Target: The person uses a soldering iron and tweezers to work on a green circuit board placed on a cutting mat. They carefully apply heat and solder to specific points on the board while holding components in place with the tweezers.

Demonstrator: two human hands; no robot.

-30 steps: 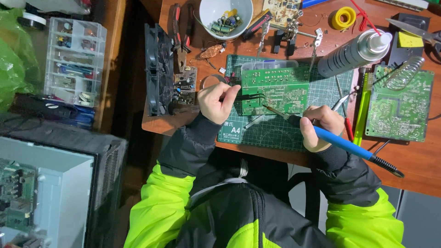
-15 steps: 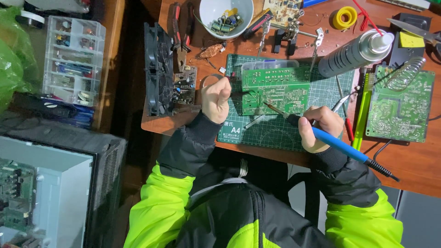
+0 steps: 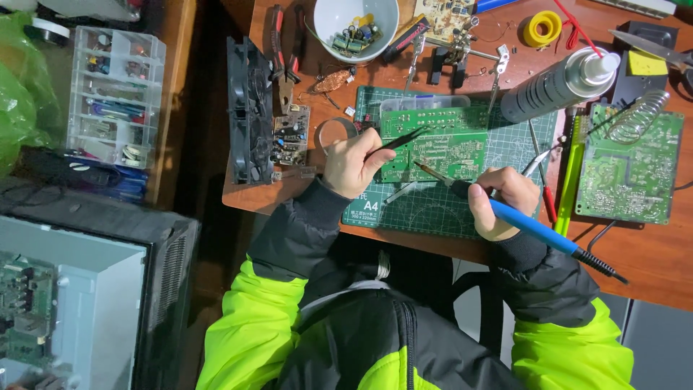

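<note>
A green circuit board lies solder side up on a green cutting mat on the wooden desk. My left hand grips black tweezers whose tips rest on the board's left part. My right hand holds a blue-handled soldering iron; its metal tip touches the board's lower edge near the middle. The iron's black cable runs off to the lower right.
A white bowl of small parts, pliers, a black fan, a small board, a grey spray can, a second green board and a coil iron stand crowd the desk. A clear parts organizer stands left.
Both hands stay over the board. The soldering iron tip has shifted slightly along the board's lower edge and the tweezers have tilted a little.
</note>
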